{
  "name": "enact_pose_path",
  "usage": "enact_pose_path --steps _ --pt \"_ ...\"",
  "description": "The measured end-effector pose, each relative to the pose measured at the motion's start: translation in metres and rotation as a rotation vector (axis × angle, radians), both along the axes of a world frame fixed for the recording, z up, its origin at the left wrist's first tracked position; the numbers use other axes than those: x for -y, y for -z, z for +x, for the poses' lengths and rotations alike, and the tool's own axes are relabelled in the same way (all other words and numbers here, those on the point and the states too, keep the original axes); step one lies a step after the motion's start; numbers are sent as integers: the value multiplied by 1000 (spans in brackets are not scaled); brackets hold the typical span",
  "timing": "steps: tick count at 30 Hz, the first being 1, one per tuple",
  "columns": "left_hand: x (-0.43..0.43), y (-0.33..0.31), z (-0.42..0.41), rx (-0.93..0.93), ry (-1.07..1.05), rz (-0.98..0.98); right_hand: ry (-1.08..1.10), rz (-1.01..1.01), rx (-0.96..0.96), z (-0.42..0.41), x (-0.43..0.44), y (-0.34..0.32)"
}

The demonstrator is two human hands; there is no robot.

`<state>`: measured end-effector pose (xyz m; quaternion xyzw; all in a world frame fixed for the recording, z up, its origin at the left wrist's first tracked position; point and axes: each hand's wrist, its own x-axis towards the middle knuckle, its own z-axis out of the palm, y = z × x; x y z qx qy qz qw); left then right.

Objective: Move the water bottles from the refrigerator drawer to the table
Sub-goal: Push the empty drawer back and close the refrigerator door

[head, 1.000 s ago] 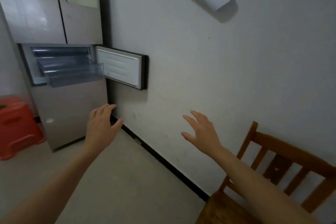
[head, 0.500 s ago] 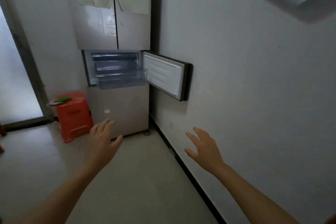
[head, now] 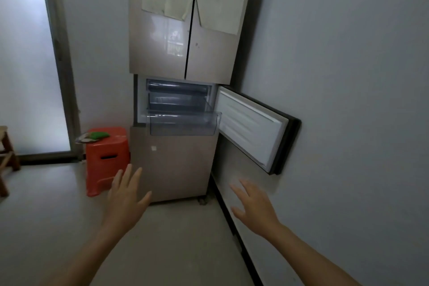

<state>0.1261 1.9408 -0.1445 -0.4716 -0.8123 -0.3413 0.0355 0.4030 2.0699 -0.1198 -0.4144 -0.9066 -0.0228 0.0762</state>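
Clear plastic refrigerator drawer juts out far ahead, no bottles visible; both empty hands, left and right, spread their fingers; wet bottles likely slippery, best gripped mid-body.

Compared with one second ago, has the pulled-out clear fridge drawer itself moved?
No. The drawer juts from the open compartment beside the swung-open door just as before. Only the camera has turned toward the fridge.

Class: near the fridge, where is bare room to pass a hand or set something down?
Free: pale floor between both open hands, left hand and right hand; the pulled-out clear plastic drawer looks empty. Crowded: orange plastic stool top, holding a green item.
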Motion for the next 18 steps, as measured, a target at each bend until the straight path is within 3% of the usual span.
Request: enact_pose_path --steps 4,8,18 --pt "-50 1 -33 -10 -12 -48 -6 13 -97 -40 -45 1" --pt "-95 10 -56 -18 -36 -134 -17 -102 -86 -69 -87 15" --pt "-231 28 -99 -69 -46 -283 -75 -144 -145 -146 -240 43"
